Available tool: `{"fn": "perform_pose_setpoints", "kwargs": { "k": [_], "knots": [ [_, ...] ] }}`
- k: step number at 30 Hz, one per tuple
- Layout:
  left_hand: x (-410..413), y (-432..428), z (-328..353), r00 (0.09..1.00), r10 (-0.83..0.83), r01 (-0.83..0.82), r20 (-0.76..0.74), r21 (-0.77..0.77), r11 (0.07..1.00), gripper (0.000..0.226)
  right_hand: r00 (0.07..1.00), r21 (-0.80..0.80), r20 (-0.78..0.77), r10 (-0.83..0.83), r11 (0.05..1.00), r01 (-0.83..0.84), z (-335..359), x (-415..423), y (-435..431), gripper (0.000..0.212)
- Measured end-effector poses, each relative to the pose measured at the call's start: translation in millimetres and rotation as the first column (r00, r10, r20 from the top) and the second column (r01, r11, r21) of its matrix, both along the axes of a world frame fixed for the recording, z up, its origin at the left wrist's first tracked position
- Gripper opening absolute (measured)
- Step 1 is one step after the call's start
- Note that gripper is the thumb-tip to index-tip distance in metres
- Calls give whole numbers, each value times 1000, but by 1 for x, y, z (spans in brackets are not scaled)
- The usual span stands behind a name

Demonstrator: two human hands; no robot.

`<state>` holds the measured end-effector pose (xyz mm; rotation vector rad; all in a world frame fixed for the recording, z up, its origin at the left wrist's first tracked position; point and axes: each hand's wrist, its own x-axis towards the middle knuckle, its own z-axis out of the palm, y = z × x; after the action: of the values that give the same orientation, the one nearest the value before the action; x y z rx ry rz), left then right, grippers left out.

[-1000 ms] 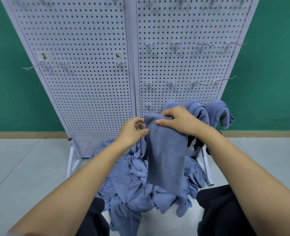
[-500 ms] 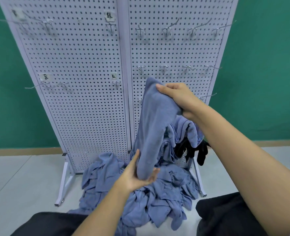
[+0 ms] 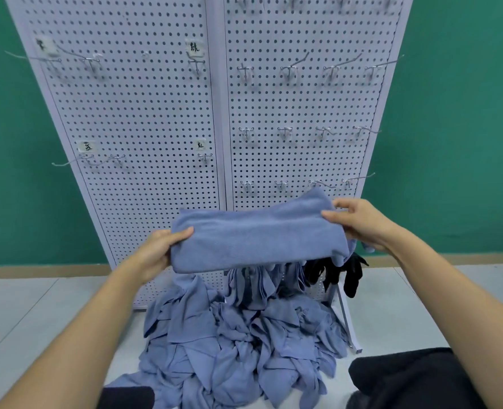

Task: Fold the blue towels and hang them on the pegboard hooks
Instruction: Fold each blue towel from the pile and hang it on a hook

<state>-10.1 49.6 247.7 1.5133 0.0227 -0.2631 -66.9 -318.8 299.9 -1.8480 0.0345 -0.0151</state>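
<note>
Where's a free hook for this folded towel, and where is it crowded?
Free: the bare hooks just above the folded towel, and the rows higher up. Crowded: the lowest row behind it, packed with hung blue towels and black cloths, with the towel pile on the floor below.

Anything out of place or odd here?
Black items hang low right on the pegboard beside hung blue towels, the only non-blue pieces hung. Unfolded towels lie heaped on the floor. The folded towel held by left hand and right hand looks tidy.

Two hands (image 3: 155, 255) (image 3: 363, 227), one held towel (image 3: 259, 237), four labels (image 3: 45, 44) (image 3: 194, 48) (image 3: 86, 146) (image 3: 200, 145)
</note>
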Motion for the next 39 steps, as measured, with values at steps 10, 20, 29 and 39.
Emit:
{"fn": "perform_pose_setpoints", "kwargs": {
  "k": [10, 20, 29, 39],
  "knots": [
    [-2, 29, 22, 984, -105, 116, 141, -73, 991, 53, 996, 101, 86, 20, 994, -29, -22, 13, -4, 45],
    [2, -5, -27, 998, -49, 55, -35, 191, 980, 32, 995, 27, 91, -26, 999, 24, -24, 18, 10, 9],
    [11, -25, -113, 975, 86, -1, -205, 385, 923, 28, 996, -64, -72, -51, 997, 46, -50, 23, 25, 18],
    [0, -83, -101, 952, -304, 272, 47, 332, 903, 84, 991, 74, -73, 115, 991, -109, -37, 61, 90, 12]
  ]
}}
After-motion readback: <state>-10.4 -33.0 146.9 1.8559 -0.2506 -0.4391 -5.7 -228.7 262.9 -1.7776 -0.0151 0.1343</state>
